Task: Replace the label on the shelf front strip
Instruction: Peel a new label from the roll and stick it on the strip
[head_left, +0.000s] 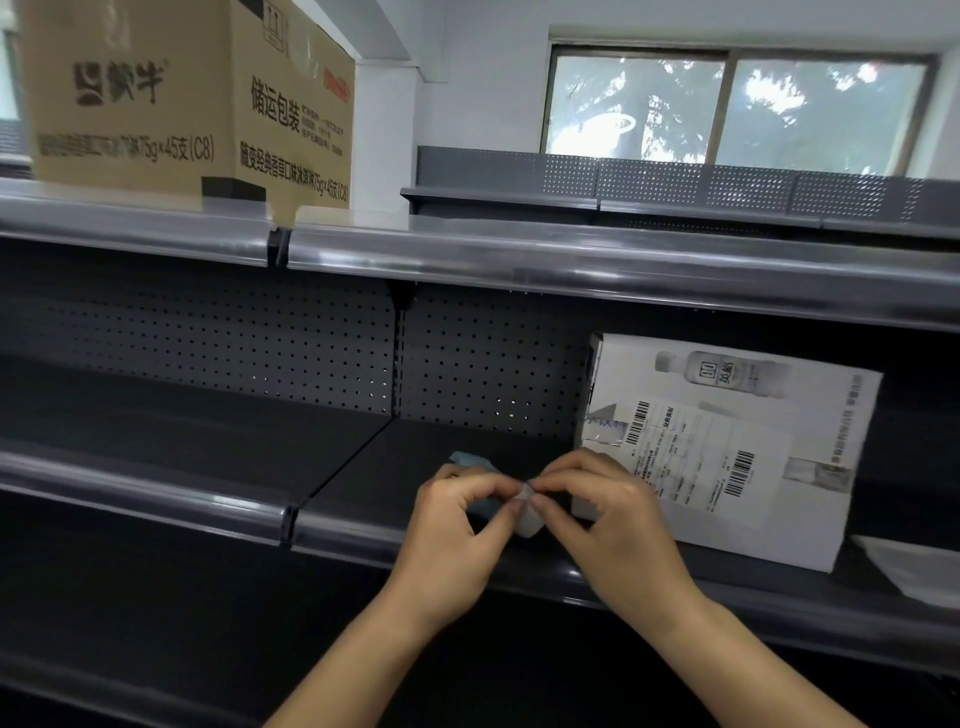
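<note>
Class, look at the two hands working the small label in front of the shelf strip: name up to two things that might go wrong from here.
1. Both hands, left and right, pinch the small label only at the fingertips; it may slip, crease or tear.
2. The white box stands right beside the right hand, so a sideways move might knock it while reaching the strip.

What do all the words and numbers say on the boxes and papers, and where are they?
"蒙牛": front of the brown cardboard box on the top shelf.
"75g×45支(C8)": same front, lower line; the words before it are blurred.
"储运包装": the brown box's side.
White box: a bottle picture, barcodes and a shipping slip, print too small to read.
Label pinched by the left hand and right hand: no readable text.
</note>
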